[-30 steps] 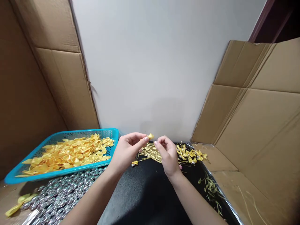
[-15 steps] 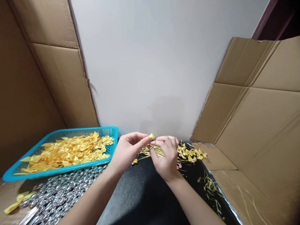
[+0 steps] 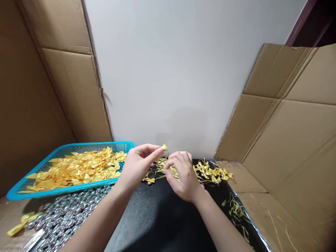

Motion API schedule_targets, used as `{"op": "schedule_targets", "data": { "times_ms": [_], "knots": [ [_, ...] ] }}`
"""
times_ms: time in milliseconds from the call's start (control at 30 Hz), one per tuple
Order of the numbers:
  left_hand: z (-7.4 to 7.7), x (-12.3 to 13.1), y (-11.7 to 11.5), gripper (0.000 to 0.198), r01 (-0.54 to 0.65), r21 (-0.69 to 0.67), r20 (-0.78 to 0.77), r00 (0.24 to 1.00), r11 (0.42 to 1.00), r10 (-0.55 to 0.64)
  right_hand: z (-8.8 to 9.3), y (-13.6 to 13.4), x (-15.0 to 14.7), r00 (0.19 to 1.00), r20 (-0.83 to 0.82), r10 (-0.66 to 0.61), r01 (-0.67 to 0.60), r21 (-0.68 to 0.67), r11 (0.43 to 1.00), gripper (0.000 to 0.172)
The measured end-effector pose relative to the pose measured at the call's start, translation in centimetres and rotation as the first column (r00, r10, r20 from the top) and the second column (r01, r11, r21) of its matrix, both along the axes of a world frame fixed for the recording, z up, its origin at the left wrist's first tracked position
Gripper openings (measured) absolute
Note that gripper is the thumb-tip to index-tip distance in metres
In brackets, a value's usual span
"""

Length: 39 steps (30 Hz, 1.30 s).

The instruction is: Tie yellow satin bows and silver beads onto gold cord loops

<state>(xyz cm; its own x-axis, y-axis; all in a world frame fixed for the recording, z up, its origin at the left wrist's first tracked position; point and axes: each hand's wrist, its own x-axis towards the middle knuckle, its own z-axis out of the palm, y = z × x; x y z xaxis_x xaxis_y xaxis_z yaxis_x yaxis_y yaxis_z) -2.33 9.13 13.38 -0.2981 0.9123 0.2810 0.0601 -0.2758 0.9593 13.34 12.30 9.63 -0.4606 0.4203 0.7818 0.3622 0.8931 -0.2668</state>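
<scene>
My left hand pinches a small yellow ribbon bow between thumb and fingertips, above the black work surface. A thin gold cord curls down from the bow. Just to the right, my right hand has curled fingers, with thumb and index tips close together; whatever lies between them is too small to make out. Below and behind both hands lies a bundle of gold cords, partly covered by the right hand. One bow with a silver bead rests left of this bundle.
A blue basket full of yellow bows stands at left. Silver beads spread before it, beside a loose yellow ribbon. Beaded bows are heaped at right, near cord scraps. Cardboard walls flank the surface.
My right hand has come away from the bow and dropped slightly toward the cords. My left hand, still pinching the bow, has shifted a little left and up.
</scene>
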Motion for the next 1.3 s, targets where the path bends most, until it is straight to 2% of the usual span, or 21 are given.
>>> {"op": "schedule_targets", "data": {
  "times_ms": [100,200,267,367,433,467,533,600,667,767,967,1300],
  "knots": [
    [0.2,-0.6,0.0,0.022,-0.029,0.005,0.008,1.0,1.0,0.029,0.6,-0.2,0.6,0.993,0.035,0.111,-0.11,-0.025,0.994,0.009],
    [0.2,-0.8,0.1,0.021,-0.013,0.011,0.033,0.999,1.0,0.013,1.0,-0.4,0.9,0.974,-0.004,0.225,-0.225,-0.062,0.972,0.01],
    [0.1,-0.7,0.2,0.02,0.042,0.017,0.063,0.997,0.999,-0.043,1.1,-0.5,0.8,0.97,-0.114,0.215,-0.228,-0.119,0.966,0.01],
    [-0.2,-0.5,0.3,0.018,0.161,0.019,0.092,0.982,0.987,-0.162,0.9,-0.7,0.3,0.944,-0.315,0.095,-0.193,-0.297,0.935,0.014],
    [-0.4,-0.4,0.5,0.017,0.248,0.006,0.114,0.962,0.969,-0.247,0.8,-0.8,-0.2,0.911,-0.406,0.069,-0.262,-0.444,0.857,0.017],
    [-0.6,-0.3,0.5,0.017,0.286,-0.001,0.126,0.951,0.958,-0.283,0.8,-0.9,-0.4,0.891,-0.445,0.087,-0.332,-0.509,0.794,0.018],
    [-0.7,-0.1,0.5,0.017,0.342,-0.008,0.146,0.93,0.94,-0.337,1.0,-1.0,-0.6,0.842,-0.524,0.131,-0.477,-0.609,0.633,0.022],
    [-0.8,0.1,0.5,0.017,0.369,-0.018,0.14,0.921,0.929,-0.363,1.3,-1.2,-0.6,0.803,-0.581,0.132,-0.564,-0.668,0.487,0.025],
    [-0.9,0.3,0.4,0.017,0.396,-0.029,0.122,0.913,0.918,-0.39,1.6,-1.3,-0.6,0.797,-0.6,0.074,-0.57,-0.705,0.423,0.027],
    [-0.8,0.5,0.4,0.014,0.392,-0.025,0.099,0.916,0.92,-0.388,1.8,-1.2,-0.5,0.802,-0.597,0.0,-0.54,-0.726,0.426,0.026],
    [-0.7,0.9,0.4,0.011,0.378,-0.007,0.109,0.92,0.926,-0.375,1.4,-0.7,-0.5,0.803,-0.593,-0.064,-0.508,-0.736,0.446,0.022],
    [-1.0,0.7,0.4,0.009,0.406,0.018,0.065,0.912,0.914,-0.406,1.1,-0.3,-0.4,0.809,-0.587,-0.025,-0.515,-0.73,0.45,0.024]
  ]
}}
